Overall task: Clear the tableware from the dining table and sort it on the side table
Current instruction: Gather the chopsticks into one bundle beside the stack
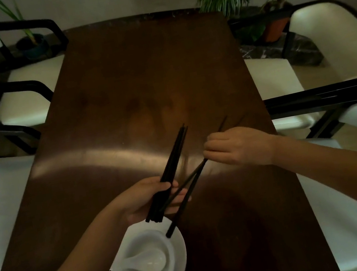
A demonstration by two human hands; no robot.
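Brown table (139,82), one plate (180,261), two hands (150,200) holding chopsticks (174,155)

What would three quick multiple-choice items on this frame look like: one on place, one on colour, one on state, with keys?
1. Where does the white spoon lie?
A. In the white bowl on the plate
B. Bare on the dining table
C. On a chair seat

2. What colour are the chopsticks?
A. White
B. Red
C. Black

3. What is the left hand doing?
A. Lying flat on the table
B. Gripping a bundle of chopsticks
C. Lifting the plate

Key:
1 A, the spoon sits inside the bowl, which rests on the plate near the table's close edge.
2 C, both the bundle and the pair of chopsticks in the right hand are black.
3 B, its fingers curl round the bundle above the plate.
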